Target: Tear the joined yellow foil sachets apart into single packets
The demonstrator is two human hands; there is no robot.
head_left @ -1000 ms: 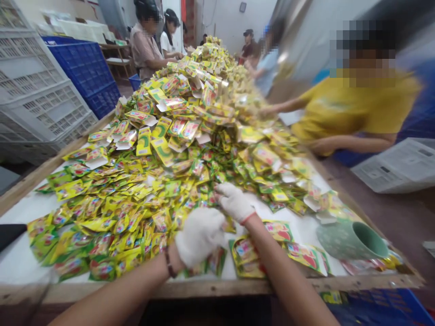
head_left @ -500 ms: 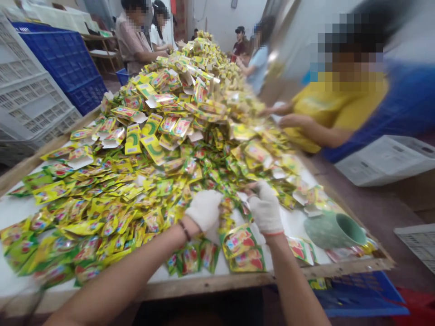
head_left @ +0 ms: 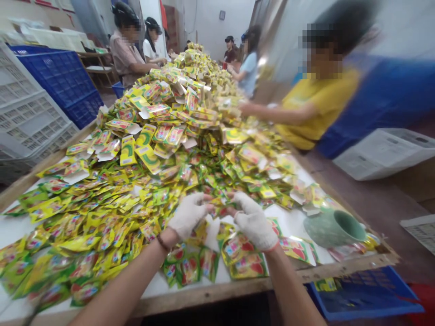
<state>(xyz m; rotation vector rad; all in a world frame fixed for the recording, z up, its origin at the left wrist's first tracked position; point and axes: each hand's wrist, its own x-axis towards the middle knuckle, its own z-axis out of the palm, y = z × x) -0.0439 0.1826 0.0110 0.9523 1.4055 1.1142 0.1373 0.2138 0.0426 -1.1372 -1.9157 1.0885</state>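
1. Left hand (head_left: pixel 188 216) and right hand (head_left: pixel 254 222), both gloved: grip narrow, fingertips pinching sachets (head_left: pixel 220 207) between them, at the near edge of the heap (head_left: pixel 176 117).
2. Sachets look light, thin and floppy. The glossy film is likely slippery through gloves, so take them by the edge seam.
3. Right of grip: green mug (head_left: pixel 335 228) on its side on the desk (head_left: pixel 220 292).
4. Can't tell how many are held because of blur. The heap hides the desk beyond the grip.

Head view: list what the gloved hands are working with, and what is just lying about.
In hand: left hand, right hand, sachets between them, sachet heap behind.
Lying about: green mug, blue crate below the table edge, white crates at left.
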